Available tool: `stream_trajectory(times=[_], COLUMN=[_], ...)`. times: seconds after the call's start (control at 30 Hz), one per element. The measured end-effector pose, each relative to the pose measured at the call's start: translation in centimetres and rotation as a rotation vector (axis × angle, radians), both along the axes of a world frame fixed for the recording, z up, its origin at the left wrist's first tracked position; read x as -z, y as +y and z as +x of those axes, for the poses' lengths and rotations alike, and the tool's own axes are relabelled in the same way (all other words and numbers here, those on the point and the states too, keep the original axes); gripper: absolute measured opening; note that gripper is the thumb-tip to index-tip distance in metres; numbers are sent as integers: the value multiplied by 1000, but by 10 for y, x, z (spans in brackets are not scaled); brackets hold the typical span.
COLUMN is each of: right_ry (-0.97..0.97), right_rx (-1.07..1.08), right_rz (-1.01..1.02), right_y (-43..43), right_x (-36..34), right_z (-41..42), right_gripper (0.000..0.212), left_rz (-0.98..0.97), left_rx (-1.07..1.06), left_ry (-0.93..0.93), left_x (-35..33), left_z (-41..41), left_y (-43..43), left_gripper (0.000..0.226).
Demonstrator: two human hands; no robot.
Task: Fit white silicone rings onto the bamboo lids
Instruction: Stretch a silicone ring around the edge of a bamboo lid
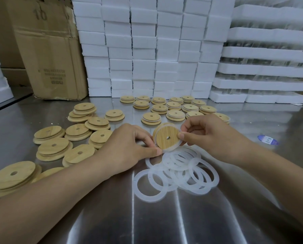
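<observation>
A round bamboo lid (165, 138) with a centre hole is held tilted above the steel table, a white silicone ring (166, 150) stretched partly around its rim. My left hand (129, 147) pinches the ring at the lid's lower left edge. My right hand (205, 132) pinches the lid's right edge between thumb and fingers. Just below lies a loose pile of white silicone rings (178, 173). Bare bamboo lids (53, 147) are scattered at the left. Lids with rings fitted (175, 107) sit in rows behind the hands.
The steel table (164, 217) stretches toward me. Stacked white foam blocks (147, 50) wall off the back, with foam trays (267, 71) at the right. A cardboard box (50, 50) stands at the back left. A small blue label (267, 140) lies at the right.
</observation>
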State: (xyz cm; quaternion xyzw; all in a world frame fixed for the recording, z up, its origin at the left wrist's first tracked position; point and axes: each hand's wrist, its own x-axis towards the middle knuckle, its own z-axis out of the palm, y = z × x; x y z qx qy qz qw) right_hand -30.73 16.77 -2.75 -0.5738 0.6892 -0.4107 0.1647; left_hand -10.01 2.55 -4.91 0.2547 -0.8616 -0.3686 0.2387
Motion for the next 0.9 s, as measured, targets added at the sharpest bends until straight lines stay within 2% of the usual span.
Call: stream_trajectory(times=[0.2, 0.43, 0.6, 0.67, 0.8, 0.9], right_ry=[5, -177, -271, -270, -240, -226], right_rx=[25, 72, 69, 51, 14, 7], right_rz=[-14, -123, -121, -126, -120, -92], right_y=[-1, -1, 0, 0, 0, 0], right_x=[4, 1, -2, -3, -3, -6], right_z=[3, 9, 15, 18, 22, 21], right_gripper=[10, 15, 18, 17, 15, 16], left_rz=[99, 351, 496, 488, 557, 642], left_rx=[-37, -65, 8, 52, 117, 112], left_ry=[76, 275, 330, 309, 334, 396], left_x=[5, 2, -4, -4, -5, -4], left_z=[1, 1, 4, 4, 4, 2], left_y=[-1, -1, -3, -2, 0, 1], left_gripper=[11, 12, 27, 37, 30, 33])
